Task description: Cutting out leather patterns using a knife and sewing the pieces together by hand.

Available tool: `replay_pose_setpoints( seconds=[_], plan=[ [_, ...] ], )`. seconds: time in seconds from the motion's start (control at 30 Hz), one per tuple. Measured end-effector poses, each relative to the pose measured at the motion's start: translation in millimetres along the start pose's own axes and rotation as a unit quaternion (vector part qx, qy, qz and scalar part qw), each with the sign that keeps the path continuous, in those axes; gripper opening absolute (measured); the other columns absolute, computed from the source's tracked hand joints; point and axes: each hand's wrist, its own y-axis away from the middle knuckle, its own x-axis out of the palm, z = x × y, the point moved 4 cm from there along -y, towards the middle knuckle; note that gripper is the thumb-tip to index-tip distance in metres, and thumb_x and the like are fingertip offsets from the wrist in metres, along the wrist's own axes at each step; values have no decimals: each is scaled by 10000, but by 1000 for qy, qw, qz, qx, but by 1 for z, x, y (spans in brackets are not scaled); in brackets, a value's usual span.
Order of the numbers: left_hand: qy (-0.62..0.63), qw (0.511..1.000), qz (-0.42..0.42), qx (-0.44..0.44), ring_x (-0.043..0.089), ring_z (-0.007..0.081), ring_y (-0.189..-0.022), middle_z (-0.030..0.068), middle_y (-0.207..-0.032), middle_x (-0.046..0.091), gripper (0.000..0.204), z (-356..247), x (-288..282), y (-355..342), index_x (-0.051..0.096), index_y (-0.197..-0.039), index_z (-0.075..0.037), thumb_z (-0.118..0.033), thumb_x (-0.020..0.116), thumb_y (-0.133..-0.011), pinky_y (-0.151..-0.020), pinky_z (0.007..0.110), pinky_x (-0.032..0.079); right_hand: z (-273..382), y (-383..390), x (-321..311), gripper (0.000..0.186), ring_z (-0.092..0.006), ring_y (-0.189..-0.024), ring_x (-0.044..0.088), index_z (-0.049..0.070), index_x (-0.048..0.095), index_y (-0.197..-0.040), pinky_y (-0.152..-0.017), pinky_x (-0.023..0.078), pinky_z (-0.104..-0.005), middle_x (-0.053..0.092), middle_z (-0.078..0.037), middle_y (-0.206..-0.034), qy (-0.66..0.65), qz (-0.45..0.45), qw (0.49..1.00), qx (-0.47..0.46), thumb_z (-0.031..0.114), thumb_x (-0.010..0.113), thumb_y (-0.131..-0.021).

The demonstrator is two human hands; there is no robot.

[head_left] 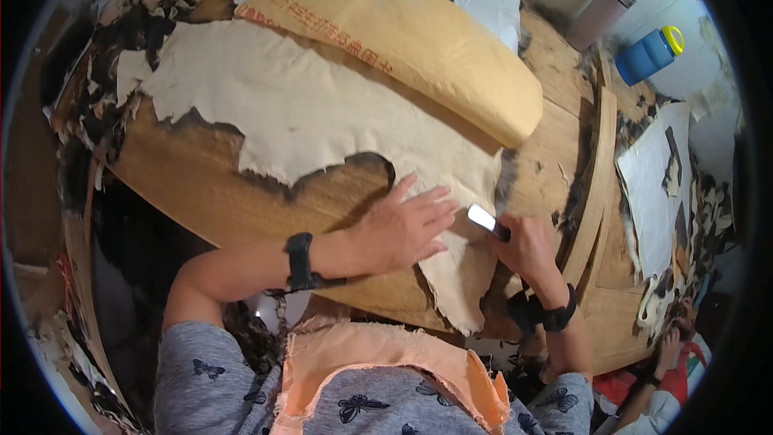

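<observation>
A cream-coloured pelt (322,121) with dark fur at its ragged edges lies skin side up across the wooden table. My left hand (400,227) rests on it with palm down and fingers spread, near the front part of the pelt. In my right hand (527,251) is a knife (485,217) with a short, shiny blade and a dark handle, gripped in a closed fist. Its blade points left, over the pelt and just right of my left fingertips. Whether the blade touches the skin I cannot tell.
Curled brown paper (419,44) with red print covers the pelt's far side. A steel-lidded flask (600,16) and a blue bottle (648,55) stand back right. Dark fur scraps (129,48) heap at left. Another person's hand (668,350) works at lower right, near a white pelt (656,193).
</observation>
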Motion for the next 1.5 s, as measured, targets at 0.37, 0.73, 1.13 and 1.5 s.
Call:
replay_pose_setpoints(
  seconds=[0.37,0.73,1.13,1.5],
  plan=[
    [-28,997,3,-65,375,271,-1245,123,-1282,462,518,-52,26,20,460,-1239,-27,-321,565,-826,-992,469,312,-3,12,-49,128,-192,-426,516,22,641,-796,-443,400,-329,565,-93,-552,-206,-110,967,-103,130,661,-730],
    [64,987,-91,-115,463,317,-1095,157,-1172,510,358,-84,34,-17,546,-1071,28,-192,602,-795,-920,403,376,-7,-32,-17,267,-145,-810,557,29,616,-968,-754,441,-261,608,-54,-886,-501,80,856,-94,161,410,-861],
    [85,969,-127,-192,484,287,-824,129,-855,494,224,-86,49,-35,566,-893,-2,-128,667,-739,-730,364,438,8,-40,2,229,-336,-593,554,30,607,-918,-581,447,-393,564,-165,-635,-268,58,916,-292,177,441,-860],
    [146,939,-199,-239,576,262,-620,88,-651,572,47,-60,47,-31,638,-730,-38,-39,604,-698,-573,358,479,5,-43,12,228,-280,-778,597,27,599,-1000,-704,467,-336,628,-145,-895,-217,91,927,-292,116,436,-868]
  ],
)
